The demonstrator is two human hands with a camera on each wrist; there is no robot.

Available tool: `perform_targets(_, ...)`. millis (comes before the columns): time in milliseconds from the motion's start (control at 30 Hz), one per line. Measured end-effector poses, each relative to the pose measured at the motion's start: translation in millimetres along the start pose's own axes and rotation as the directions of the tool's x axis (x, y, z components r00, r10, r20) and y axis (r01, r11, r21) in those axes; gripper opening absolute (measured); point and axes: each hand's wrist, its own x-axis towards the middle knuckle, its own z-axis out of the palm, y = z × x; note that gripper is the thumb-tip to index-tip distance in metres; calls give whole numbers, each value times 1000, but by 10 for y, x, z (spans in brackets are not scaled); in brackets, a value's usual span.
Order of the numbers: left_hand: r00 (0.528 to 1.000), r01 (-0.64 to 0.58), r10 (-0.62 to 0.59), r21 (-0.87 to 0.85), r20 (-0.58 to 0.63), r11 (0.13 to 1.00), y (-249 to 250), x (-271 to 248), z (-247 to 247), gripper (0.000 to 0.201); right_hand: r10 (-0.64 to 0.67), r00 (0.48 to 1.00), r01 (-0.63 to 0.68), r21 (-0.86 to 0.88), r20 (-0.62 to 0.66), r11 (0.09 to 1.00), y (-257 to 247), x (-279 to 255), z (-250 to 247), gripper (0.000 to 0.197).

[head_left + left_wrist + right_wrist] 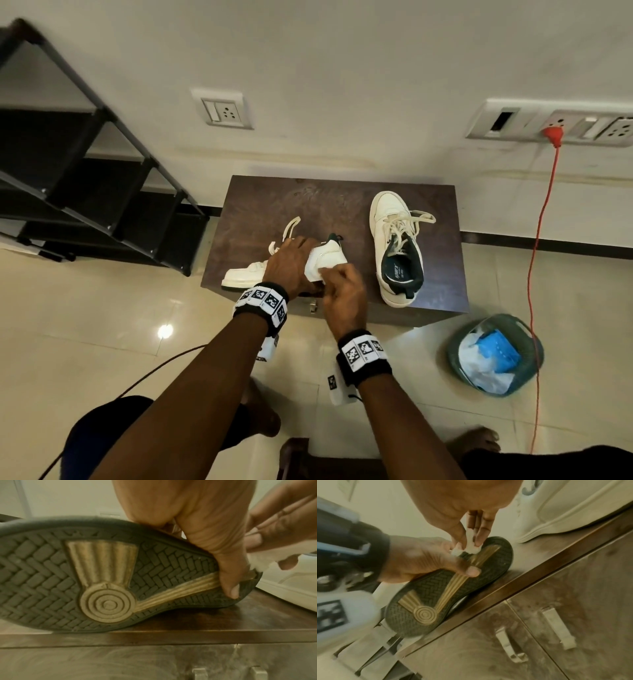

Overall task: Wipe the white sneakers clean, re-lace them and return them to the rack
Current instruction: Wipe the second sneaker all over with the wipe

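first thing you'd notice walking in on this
Two hands meet over a white sneaker tipped on its side at the front edge of a dark wooden cabinet: the left hand grips it, the right hand pinches a white wipe at its heel. The second sneaker sits upright to the right, laces loose.

Tipped sneaker's (pixel 246 272) middle hidden behind the left hand (pixel 289 265), wipe (pixel 315 272) mostly covered by right-hand fingers (pixel 477 524), rack (pixel 85 178) cut off at left edge, wrist-view desk front blurred
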Motion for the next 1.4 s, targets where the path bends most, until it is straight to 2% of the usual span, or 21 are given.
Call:
perform_targets(67,1000,6,-6,6,1,1000,-2,-7,-16,82,99,991,-98,6,-93,995,96,122,-118,29)
perform_targets(133,1000,7,-7,0,8,1000,-10,-36,-31,85,168,979,-173,-27,-115,985,111,200,-209,26)
perform_targets(167,1000,-4,4,-12,3,1000,-13,-61,-35,86,152,982,-158,-48,-110,986,86,198,-252,25)
perform_targets(233,999,-31,29,-55,-37,998,-1,-125,-76,86,38,994,-45,-74,-99,996,12,156,-369,23)
perform_targets(333,987,-90,73,-114,-145,989,28,-273,-168,84,-105,988,103,-22,-116,994,-105,91,-620,21)
perform_targets(500,971,-210,182,-191,-153,959,126,-675,-310,80,-114,984,126,87,-135,988,-401,103,-839,19)
perform_targets(567,969,-216,183,-203,-167,955,145,-808,-349,78,-97,981,117,110,-171,987,-478,146,-809,19)
perform_targets(667,969,-129,123,-13,-215,992,235,-991,-382,82,-49,972,77,111,-232,991,-648,56,-754,19)
perform_targets(767,960,28,-5,80,-280,996,300,-1237,-323,84,-210,968,210,-15,-134,978,-847,-270,-738,16)
perform_targets(867,955,72,-53,55,-293,996,252,-1377,-242,79,-333,942,331,-51,-33,942,-878,-311,-773,16)
perform_targets(1000,960,56,-76,-83,-269,995,179,-1362,-236,77,-346,938,346,-52,4,937,-946,-138,-768,25)
perform_targets(1100,964,7,-45,-142,-263,990,125,-1352,-232,75,-226,969,224,-31,-104,974,-1030,-74,-732,26)
perform_targets(1167,962,-12,-36,-174,-269,985,87,-1343,-240,73,-197,963,196,-23,-183,980,-1104,-162,-714,21)
perform_targets(1200,962,-15,-39,-197,-269,980,61,-1346,-254,72,-242,956,236,-52,-165,970,-1150,-267,-686,18)
perform_targets(1267,964,-42,-24,-239,-266,970,18,-1348,-275,70,-384,923,377,-135,-31,916,-1215,-535,-634,19)
perform_targets(1333,969,-83,17,-257,-248,963,-16,-1339,-286,71,-459,885,463,-222,71,858,-1197,-613,-616,20)
perform_targets(1400,975,-103,44,-269,-218,957,-50,-1324,-278,78,-457,888,452,-256,44,854,-1152,-466,-637,16)
